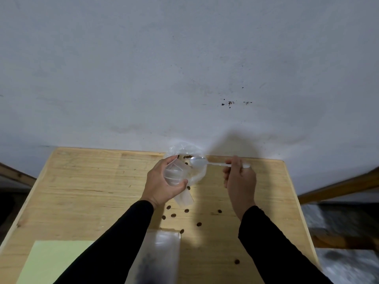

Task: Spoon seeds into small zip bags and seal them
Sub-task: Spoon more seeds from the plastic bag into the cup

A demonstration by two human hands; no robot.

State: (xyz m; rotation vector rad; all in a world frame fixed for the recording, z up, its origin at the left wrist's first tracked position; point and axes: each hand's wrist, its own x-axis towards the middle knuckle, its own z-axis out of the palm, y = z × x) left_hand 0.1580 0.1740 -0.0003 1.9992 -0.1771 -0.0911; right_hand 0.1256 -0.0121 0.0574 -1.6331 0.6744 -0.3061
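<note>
Near the tabletop's [82, 181] far edge, a small zip bag [176, 175] is gripped by the left hand [162, 185] — the spoon [207, 163], pinched in the right hand [239, 179], lies crosswise, bowl just beside the bag's mouth.

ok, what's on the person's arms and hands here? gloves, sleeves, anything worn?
Both arms wear plain long black sleeves, left sleeve and right sleeve, reaching down to the wrists. No logos or markings show on them. The left hand and right hand are bare: no gloves, and no rings, watch or bands visible.
</note>
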